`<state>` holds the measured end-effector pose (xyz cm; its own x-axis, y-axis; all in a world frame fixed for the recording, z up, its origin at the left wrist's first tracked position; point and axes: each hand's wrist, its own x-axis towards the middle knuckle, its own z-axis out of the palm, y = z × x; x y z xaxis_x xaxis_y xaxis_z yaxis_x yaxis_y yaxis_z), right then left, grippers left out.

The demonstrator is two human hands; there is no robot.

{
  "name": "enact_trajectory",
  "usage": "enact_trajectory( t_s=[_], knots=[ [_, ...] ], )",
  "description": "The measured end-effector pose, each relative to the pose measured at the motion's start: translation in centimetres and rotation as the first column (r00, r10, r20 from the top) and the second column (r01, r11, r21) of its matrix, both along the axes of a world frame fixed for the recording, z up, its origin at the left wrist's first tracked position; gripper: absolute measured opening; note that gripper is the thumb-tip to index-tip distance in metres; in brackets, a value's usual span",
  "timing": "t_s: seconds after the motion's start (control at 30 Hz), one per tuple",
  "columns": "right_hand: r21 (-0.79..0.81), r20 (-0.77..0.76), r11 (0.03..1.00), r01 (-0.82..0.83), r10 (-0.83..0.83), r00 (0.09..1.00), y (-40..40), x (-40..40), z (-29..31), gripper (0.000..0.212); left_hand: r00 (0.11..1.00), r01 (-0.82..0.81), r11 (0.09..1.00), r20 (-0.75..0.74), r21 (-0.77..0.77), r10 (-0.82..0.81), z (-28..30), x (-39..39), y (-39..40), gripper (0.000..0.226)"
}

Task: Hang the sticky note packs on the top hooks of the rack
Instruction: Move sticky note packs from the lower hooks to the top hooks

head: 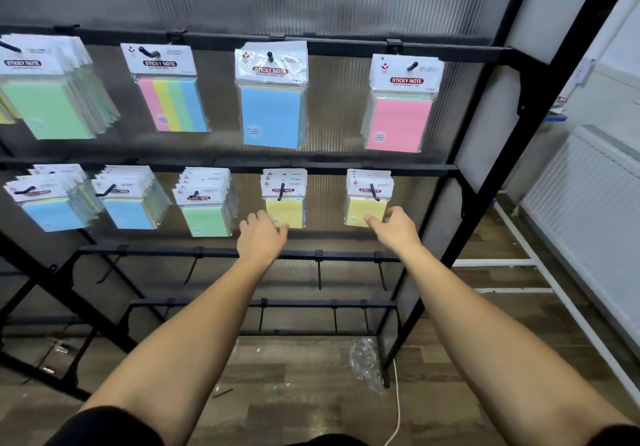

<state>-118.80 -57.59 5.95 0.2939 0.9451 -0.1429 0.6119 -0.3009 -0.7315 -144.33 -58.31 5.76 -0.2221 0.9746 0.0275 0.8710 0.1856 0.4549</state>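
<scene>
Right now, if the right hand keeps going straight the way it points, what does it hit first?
Most likely the yellow pack stack on the second row's rightmost hook. The right hand already overlaps its lower edge, fingers pointing up toward it; from this single view, contact can't be confirmed.

The leftmost top-row packs (41, 89) are cut off by the left frame edge. Small print on every header card is blurred; only "STICKY NOTE" is legible. The lower edge of one yellow pack (284, 210) is covered by the fingers of the left hand (261, 236), and the lower right corner of the other yellow pack (367, 208) by the right hand (394, 227). Contact cannot be confirmed. Both upper arms are cut by the bottom edge.
</scene>
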Motion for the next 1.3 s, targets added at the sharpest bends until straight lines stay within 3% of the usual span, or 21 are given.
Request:
enact_trajectory(
  t_s=[0.37, 0.43, 0.6, 0.83, 0.97, 1.3],
  knots=[
    [0.106, -0.291, 0.984, 0.143, -0.107, 0.951, -0.3, -1.2, -2.1, 0.032, 0.895, -0.032, 0.997, 0.447, 0.064, 0.000, -0.7, 0.3, -0.1, 0.037],
    [0.141, -0.294, 0.975, 0.174, -0.127, 0.947, -1.3, -1.3, -2.2, 0.030, 0.887, -0.038, 0.997, 0.461, 0.070, 0.002, -0.7, 0.3, -0.5, 0.036],
    [0.249, -0.215, 0.957, 0.151, -0.098, 0.972, -5.0, -2.3, -1.4, 0.043, 0.942, 0.027, 0.993, 0.329, 0.115, -0.063, -0.4, 0.5, -2.3, 0.034],
    [0.378, -0.228, 0.911, 0.165, -0.081, 0.970, -9.5, -4.0, -0.5, 0.044, 0.935, 0.030, 0.978, 0.339, 0.205, -0.100, -0.4, -1.8, -6.1, 0.041],
    [0.478, -0.235, 0.874, 0.087, 0.032, 0.972, -11.2, -5.4, 0.4, 0.041, 0.924, 0.071, 0.950, 0.338, 0.304, -0.177, 1.0, -2.4, -8.4, 0.043],
    [0.498, -0.165, 0.857, -0.129, 0.240, 0.957, -10.3, -10.7, 1.6, 0.028, 0.851, -0.100, 0.917, 0.510, 0.386, -0.122, 1.7, -7.3, -11.1, 0.014]
  ],
)
